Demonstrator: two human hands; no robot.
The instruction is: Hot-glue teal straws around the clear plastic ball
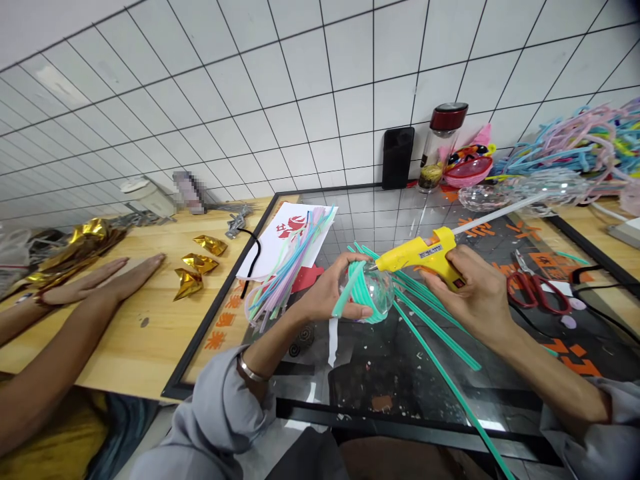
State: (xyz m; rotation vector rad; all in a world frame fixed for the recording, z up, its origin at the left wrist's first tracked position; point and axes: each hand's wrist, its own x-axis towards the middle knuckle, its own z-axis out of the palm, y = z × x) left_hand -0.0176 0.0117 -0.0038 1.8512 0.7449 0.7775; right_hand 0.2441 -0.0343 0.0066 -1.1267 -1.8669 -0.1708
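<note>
Clear ball (373, 293), partly wrapped in teal strips (440, 333), sits above the dark glass panel of the counter (150, 333). The left hand (327, 293) cups it, grip curled around its side. The right hand (475, 293) has its grip wrapped around the handle of the yellow glue gun (425, 255), whose nozzle touches the ball. Red scissors (537, 291) lie right of it and a pastel strip bundle (290, 273) lies left. Further left, a co-worker's hand (100, 280) rests flat near gold foil pieces (197, 263). A phone (398, 158) and a jar (440, 143) stand at the tiled wall.
</note>
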